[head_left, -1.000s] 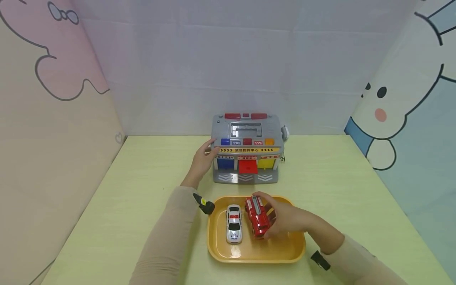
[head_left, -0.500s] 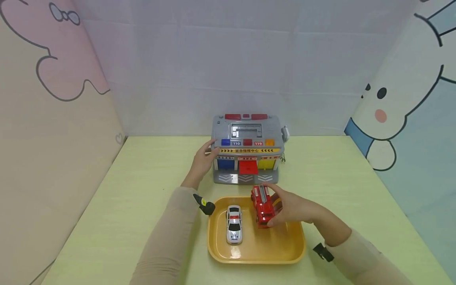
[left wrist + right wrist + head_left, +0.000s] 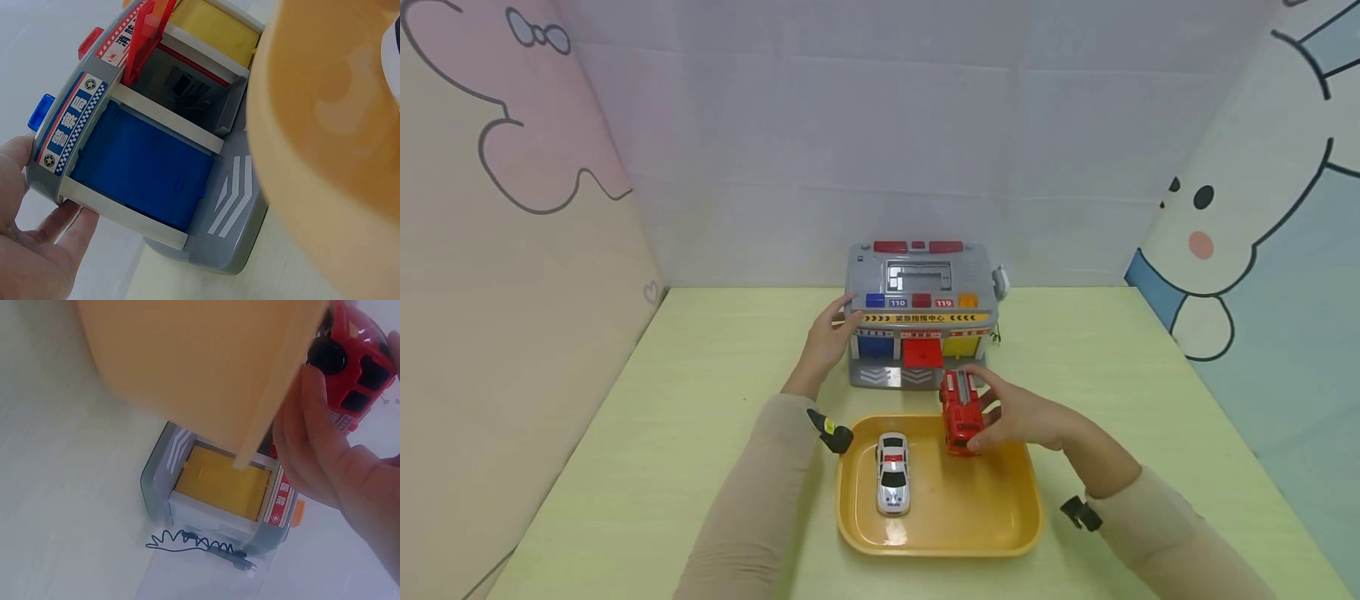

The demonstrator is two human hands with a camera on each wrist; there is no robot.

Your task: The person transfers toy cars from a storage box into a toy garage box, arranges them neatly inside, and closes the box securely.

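My right hand (image 3: 1028,417) grips a red toy fire truck (image 3: 960,412), thumb at its near end and fingers along its right side. The truck is over the far rim of the yellow tray (image 3: 970,546), close in front of the toy garage (image 3: 917,279). My left hand (image 3: 824,343) holds the garage's left front corner, thumb by the blue light (image 3: 41,112) and fingers under the roof edge. In the left wrist view, the garage's red door (image 3: 140,44) is raised, while its blue door (image 3: 144,165) and yellow door (image 3: 215,31) are down.
A white toy police car (image 3: 892,475) lies in the tray's left half. A coiled dark cord (image 3: 194,540) with a handset hangs at the garage's right side. Behind the table (image 3: 715,358) rises a pale cloth wall (image 3: 850,125), with printed walls on both sides.
My right hand has lifted the fire truck from within the tray and carried it forward and slightly right, toward the garage. My left hand has stayed on the garage.
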